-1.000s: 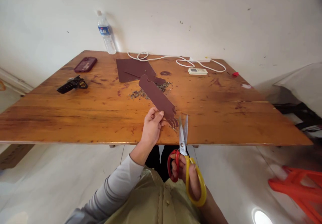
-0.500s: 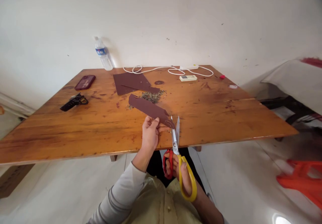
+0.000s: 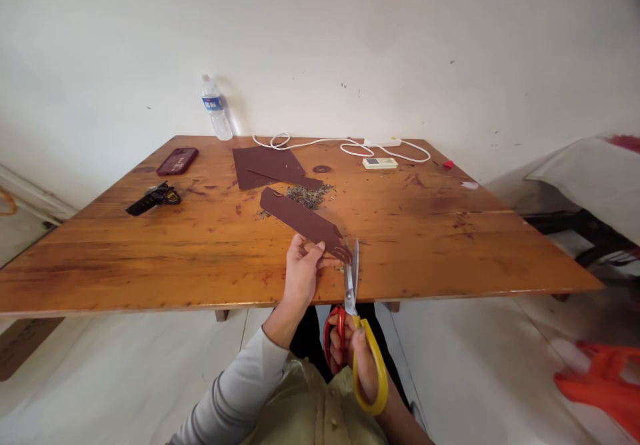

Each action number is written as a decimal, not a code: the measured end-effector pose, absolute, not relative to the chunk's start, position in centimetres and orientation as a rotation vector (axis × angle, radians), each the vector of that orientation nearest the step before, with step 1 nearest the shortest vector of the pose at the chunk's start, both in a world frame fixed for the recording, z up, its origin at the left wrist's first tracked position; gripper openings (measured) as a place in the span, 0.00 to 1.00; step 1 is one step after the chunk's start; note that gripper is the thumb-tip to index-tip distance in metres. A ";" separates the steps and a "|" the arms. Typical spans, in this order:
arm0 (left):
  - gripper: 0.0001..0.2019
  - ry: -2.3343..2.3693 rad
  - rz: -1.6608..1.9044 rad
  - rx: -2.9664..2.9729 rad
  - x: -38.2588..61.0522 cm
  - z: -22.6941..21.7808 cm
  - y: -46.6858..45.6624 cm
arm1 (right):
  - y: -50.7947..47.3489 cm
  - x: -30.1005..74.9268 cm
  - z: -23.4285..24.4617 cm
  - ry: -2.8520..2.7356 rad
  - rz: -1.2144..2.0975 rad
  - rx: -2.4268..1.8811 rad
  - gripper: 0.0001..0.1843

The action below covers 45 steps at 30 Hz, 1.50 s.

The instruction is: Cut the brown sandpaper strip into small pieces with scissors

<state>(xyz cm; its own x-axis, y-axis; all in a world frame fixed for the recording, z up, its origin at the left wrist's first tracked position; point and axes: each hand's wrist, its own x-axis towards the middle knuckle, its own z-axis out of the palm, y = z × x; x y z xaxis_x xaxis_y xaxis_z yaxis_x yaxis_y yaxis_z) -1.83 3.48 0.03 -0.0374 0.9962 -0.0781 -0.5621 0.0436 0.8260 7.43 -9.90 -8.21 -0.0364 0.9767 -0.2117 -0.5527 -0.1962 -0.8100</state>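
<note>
**Q:** What do the fingers hold?

**A:** The fingers [image 3: 314, 252] of my left hand [image 3: 301, 275] pinch the near end of the brown paper strip [image 3: 299, 220], thumb on top. The strip is lifted clear of the table [image 3: 150, 258] and slants away to the far left. The fingers [image 3: 345, 346] of my right hand [image 3: 361, 358] are curled through the red and yellow loops of the scissors [image 3: 351, 286]. The blades are almost closed at the strip's fringed tip, just right of my thumb.

**Q:** What could go wrong?

**A:** As I judge it, the blades work close to that thumb, so too deep a bite could nick it or shear off a thin tab. The long unsupported end could also sag and twist the cut.

**Q:** And the pose?

**A:** My left wrist is raised over the table's near edge. My right hand sits low, near my lap, with the blades pointing away.
</note>
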 end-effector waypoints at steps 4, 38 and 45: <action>0.23 0.836 1.436 0.687 -1.9 0.1 3.5 | -10.0 7.5 -8.0 -0.611 1.592 -0.941 0.43; 0.25 0.743 1.373 0.630 -2.4 0.0 3.5 | -9.3 6.0 -6.1 -0.595 1.630 -0.877 0.49; 0.25 0.784 1.386 0.636 -2.2 0.2 3.4 | -9.7 5.9 -6.6 -0.600 1.598 -0.871 0.49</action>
